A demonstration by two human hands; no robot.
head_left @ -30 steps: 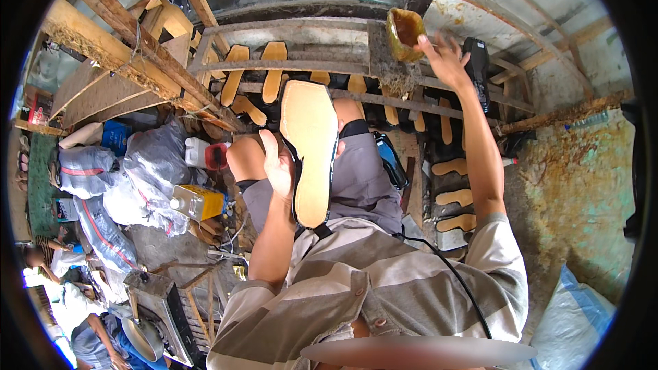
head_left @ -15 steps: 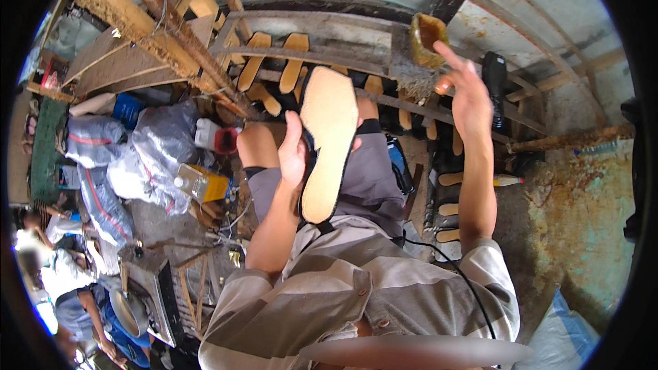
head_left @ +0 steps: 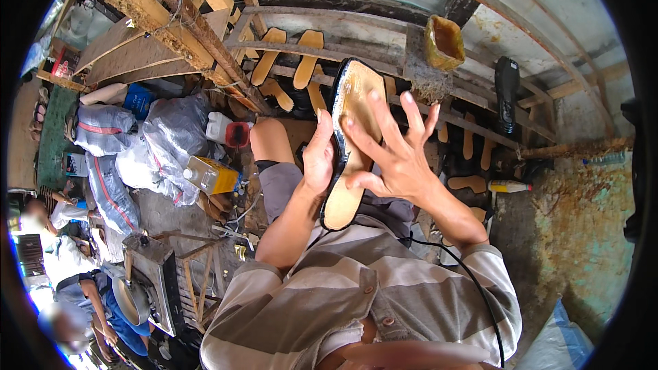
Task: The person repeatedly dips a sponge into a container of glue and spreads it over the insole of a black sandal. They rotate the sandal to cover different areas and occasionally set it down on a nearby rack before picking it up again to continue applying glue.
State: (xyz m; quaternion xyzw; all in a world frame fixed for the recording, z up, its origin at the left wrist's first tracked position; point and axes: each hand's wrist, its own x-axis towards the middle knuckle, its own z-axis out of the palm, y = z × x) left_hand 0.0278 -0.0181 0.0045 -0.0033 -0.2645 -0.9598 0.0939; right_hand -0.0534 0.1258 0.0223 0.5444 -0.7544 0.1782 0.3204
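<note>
In front of my lap, a black-edged shoe [head_left: 355, 89] is held bottom up, its pale tan sole board facing me. A glossy, wet-looking patch covers the wide toe part, while the heel end looks dry. My left hand [head_left: 318, 163] grips the shoe along its left side, thumb upright at the edge and the other fingers hidden behind. Over the sole, my right hand [head_left: 403, 163] has its fingers spread, with fingertips against the tan surface. Beyond the hands, a crusted yellowish tub [head_left: 439, 56] with brown contents stands on a ledge.
Several tan soles [head_left: 308, 60] sit in a wooden rack ahead. A black shoe-shaped piece [head_left: 507, 92] lies at right, near a yellow bottle [head_left: 509, 186]. Plastic sacks [head_left: 175, 127] and a yellow jug [head_left: 209, 175] are at left. Other people [head_left: 75, 277] sit at lower left.
My right hand has come from beside the tub, down and left onto the sole. The toe part now looks glossy. My left hand still holds the shoe, now tilted somewhat.
</note>
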